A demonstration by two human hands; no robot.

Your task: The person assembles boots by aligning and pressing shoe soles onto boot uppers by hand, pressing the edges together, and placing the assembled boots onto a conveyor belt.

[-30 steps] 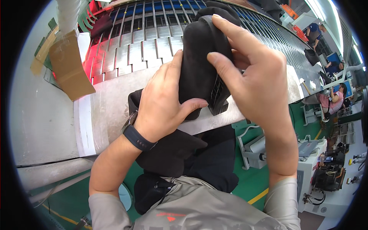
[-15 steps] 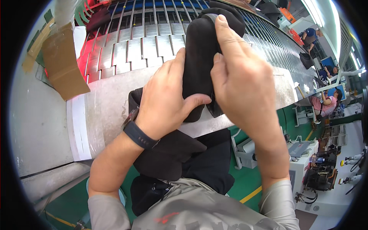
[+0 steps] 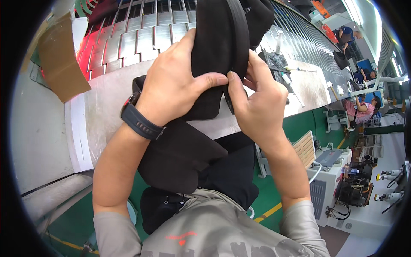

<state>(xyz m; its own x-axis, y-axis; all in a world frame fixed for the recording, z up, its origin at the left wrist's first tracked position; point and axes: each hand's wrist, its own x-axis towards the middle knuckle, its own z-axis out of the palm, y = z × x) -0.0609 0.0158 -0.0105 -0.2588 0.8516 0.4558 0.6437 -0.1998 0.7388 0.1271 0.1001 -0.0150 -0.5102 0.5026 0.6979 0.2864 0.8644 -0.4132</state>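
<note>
A thick black fabric piece (image 3: 209, 47), soft-looking and padded, is held up over the metal work surface. Along its right side runs a raised dark strip (image 3: 240, 38). My left hand (image 3: 171, 81) presses around its left edge, thumb stretched across the front. My right hand (image 3: 259, 96) pinches the right edge at the strip's lower end, its thumb tip against my left thumb; some right fingers are hidden behind the piece. A second dark fabric piece (image 3: 180, 154) hangs below, over my lap. More black material (image 3: 260, 21) shows behind the strip.
Metal slats of a conveyor (image 3: 145, 40) run along the far side. A brown cardboard flap (image 3: 64, 60) stands at left. To the right lie a hammer (image 3: 332, 89) and a white pen-like tool (image 3: 293, 88). Co-workers sit farther right, near a white machine (image 3: 327, 192).
My right hand has come down from the top of the piece to pinch its lower right edge. The raised strip and the tools on the right now show.
</note>
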